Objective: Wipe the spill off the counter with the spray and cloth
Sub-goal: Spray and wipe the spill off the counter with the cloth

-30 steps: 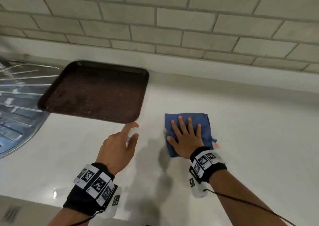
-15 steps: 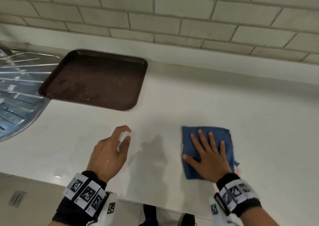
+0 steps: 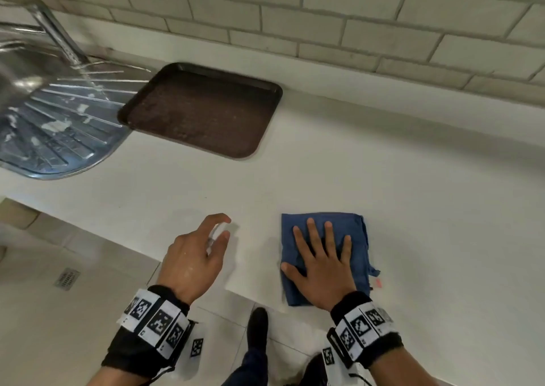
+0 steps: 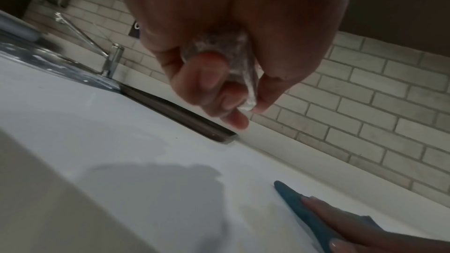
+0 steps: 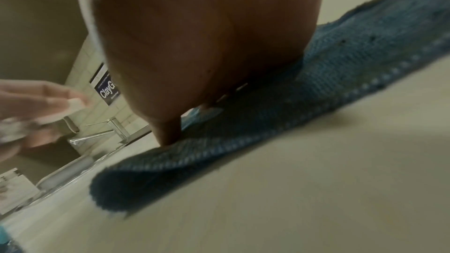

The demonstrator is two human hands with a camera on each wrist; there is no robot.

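Observation:
A folded blue cloth point(image 3: 356, 232) lies on the white counter point(image 3: 324, 179) near its front edge. My right hand point(image 3: 321, 256) presses flat on it with fingers spread; the right wrist view shows the palm on the cloth point(image 5: 340, 76). My left hand point(image 3: 200, 253) hovers over the counter edge to the left, its fingers curled round a small clear spray bottle point(image 3: 214, 233). The left wrist view shows that bottle point(image 4: 233, 61) held between thumb and fingers. No spill stands out on the counter.
A dark brown tray point(image 3: 203, 111) lies on the counter at the back left, next to a steel sink drainer point(image 3: 53, 132) with a tap point(image 4: 112, 61). A tiled wall point(image 3: 324, 17) runs behind. Floor tiles point(image 3: 44, 312) and my shoe point(image 3: 256, 326) show below the edge.
My right hand has slid the cloth right and toward the front edge. My left hand with the bottle has drawn back to the counter edge.

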